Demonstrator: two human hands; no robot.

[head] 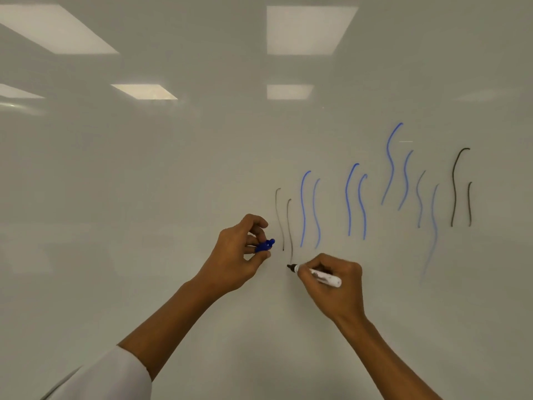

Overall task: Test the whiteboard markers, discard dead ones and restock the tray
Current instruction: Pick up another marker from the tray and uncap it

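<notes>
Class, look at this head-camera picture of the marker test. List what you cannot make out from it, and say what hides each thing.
- Marker barrel and label: mostly covered by the right hand; only the dark tip and the white rear end show.
- Blue cap: partly wrapped by the left hand, so its full shape is hidden.
- Tray and discard place: outside the head view.
- Whiteboard edges: cut off by the frame.

No words, numbers, brands or signs can be read. The white-barrelled marker [323,277] at lower centre bears dark print too blurred to make out, and the glossy whiteboard [173,168] carries only wavy blue and black test strokes [349,197], not letters.
</notes>
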